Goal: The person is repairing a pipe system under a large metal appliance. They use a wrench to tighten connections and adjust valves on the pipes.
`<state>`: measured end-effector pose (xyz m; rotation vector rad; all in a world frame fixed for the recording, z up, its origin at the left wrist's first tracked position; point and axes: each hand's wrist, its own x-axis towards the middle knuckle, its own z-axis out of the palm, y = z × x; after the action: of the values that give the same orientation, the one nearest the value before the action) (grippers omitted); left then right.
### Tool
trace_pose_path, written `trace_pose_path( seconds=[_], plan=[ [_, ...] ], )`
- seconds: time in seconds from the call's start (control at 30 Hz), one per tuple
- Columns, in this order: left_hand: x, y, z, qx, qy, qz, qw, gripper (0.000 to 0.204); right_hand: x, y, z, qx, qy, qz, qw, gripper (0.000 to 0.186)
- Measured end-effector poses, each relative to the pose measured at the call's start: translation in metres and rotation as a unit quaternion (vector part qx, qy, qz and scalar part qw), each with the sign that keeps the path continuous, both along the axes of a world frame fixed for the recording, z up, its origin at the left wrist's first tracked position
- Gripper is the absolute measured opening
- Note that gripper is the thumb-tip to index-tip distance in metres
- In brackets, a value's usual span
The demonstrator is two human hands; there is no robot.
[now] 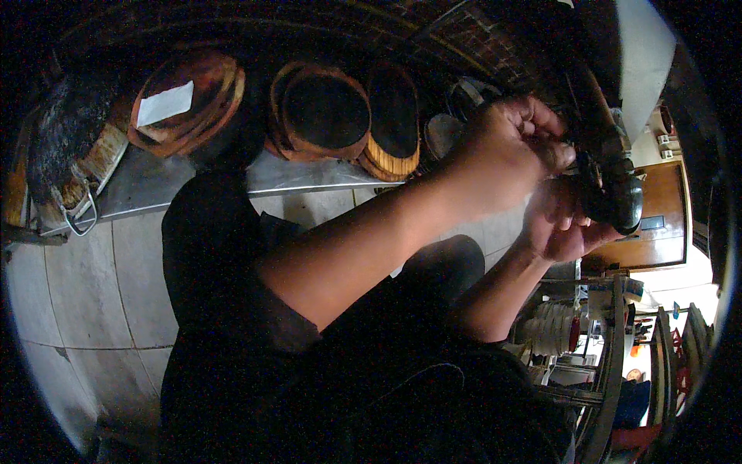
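My left hand [533, 139] reaches across to the upper right, its fingers closed in a pinch beside a dark pipe. What sits between those fingertips is too dark and small to name. Just below it my right hand [564, 228] is turned palm up with curled fingers, its thumb stretched along the underside of a dark, rounded pipe fitting [624, 203]. Whatever its fingers hold is hidden in shadow. A metal pipe [595, 100] runs down into this fitting from above.
A metal shelf [286, 179] at the left bears round wooden boards with dark plates [325, 112], an oval one [393, 116], and a board with white paper [166, 103]. A blackened pan [66, 147] stands far left. Stacked dishes [547, 329] fill a rack [610, 371] at lower right.
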<state>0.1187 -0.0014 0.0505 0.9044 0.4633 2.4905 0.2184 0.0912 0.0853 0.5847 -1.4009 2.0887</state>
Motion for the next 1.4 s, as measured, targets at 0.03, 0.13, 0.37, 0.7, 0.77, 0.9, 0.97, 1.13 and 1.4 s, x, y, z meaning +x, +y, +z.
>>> trace_pose_path(
  seconds=[0.03, 0.13, 0.37, 0.7, 0.77, 0.9, 0.97, 1.13, 1.4],
  plan=[
    [0.0, 0.001, -0.001, 0.02, -0.014, -0.02, 0.999, 0.014, 0.0, 0.0, 0.001, 0.001, 0.001, 0.001, 1.0, 0.06],
    [-0.001, 0.001, -0.002, 0.059, -0.077, -0.11, 0.989, 0.012, 0.0, 0.0, 0.002, 0.006, -0.009, -0.02, 1.0, 0.06],
    [-0.003, -0.005, 0.001, 0.02, -0.051, -0.169, 0.984, 0.012, 0.008, 0.009, -0.002, 0.013, -0.026, -0.033, 0.999, 0.059],
    [0.001, -0.005, 0.005, 0.017, -0.083, -0.225, 0.971, 0.014, 0.013, 0.018, -0.002, 0.043, -0.022, 0.018, 0.999, 0.051],
    [0.001, -0.008, 0.005, 0.083, -0.086, -0.229, 0.966, 0.015, 0.015, 0.016, -0.004, 0.013, -0.021, -0.013, 1.0, 0.046],
    [0.003, -0.001, 0.002, 0.143, -0.071, -0.14, 0.977, 0.022, 0.01, 0.012, -0.002, -0.003, -0.013, -0.011, 1.0, 0.048],
    [0.003, 0.001, 0.002, 0.114, -0.114, -0.168, 0.973, 0.012, 0.007, 0.002, -0.002, -0.014, -0.019, -0.016, 1.0, 0.051],
    [0.0, 0.004, 0.002, 0.055, -0.117, -0.269, 0.954, 0.009, 0.011, 0.021, -0.006, 0.043, -0.01, 0.009, 0.999, 0.057],
    [0.002, 0.006, 0.005, 0.094, -0.115, -0.126, 0.981, 0.005, 0.015, 0.024, -0.008, -0.017, 0.016, -0.066, 0.998, 0.041]
  ],
)
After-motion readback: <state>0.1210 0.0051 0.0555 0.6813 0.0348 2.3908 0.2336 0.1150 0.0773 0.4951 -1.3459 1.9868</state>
